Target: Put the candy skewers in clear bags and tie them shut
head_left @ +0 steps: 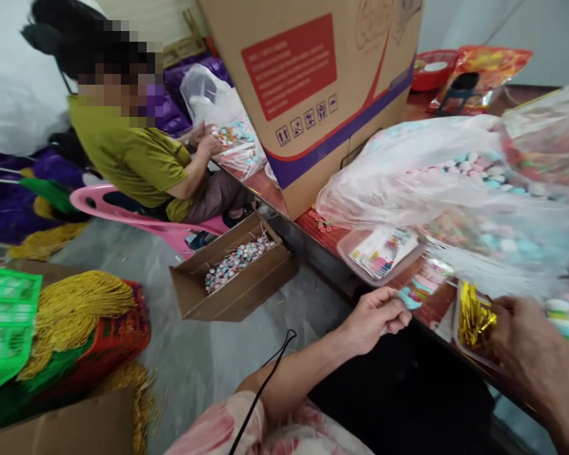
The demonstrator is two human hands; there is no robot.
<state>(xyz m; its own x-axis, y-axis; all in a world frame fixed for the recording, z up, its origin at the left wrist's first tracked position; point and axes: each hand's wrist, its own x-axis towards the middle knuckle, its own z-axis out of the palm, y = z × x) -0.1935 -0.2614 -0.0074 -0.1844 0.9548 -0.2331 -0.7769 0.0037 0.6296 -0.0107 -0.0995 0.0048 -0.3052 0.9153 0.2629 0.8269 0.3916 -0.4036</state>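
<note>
My left hand [378, 319] is closed in a pinch at the near end of a row of pastel candies in clear wrapping [424, 284], with a pale blue piece beside the fingertips. The wrapped candies extend over the table edge. At the right, my right hand [526, 347] reaches into a small clear tray holding shiny gold twist ties [474, 319]. Its fingers curl closed on the ties; how many they grip is hidden. Beyond my left hand sits a shallow plastic tub of printed cards [384, 253]. White sticks [459, 262] lie behind the ties.
Large clear bags of pastel candies [408, 170] cover the table's back. A tall carton [313, 82] stands left of them. Below, an open cardboard box [237, 284] holds many small candies. A co-worker [133, 151] sits on a pink chair; baskets with gold cord [80, 309] stand left.
</note>
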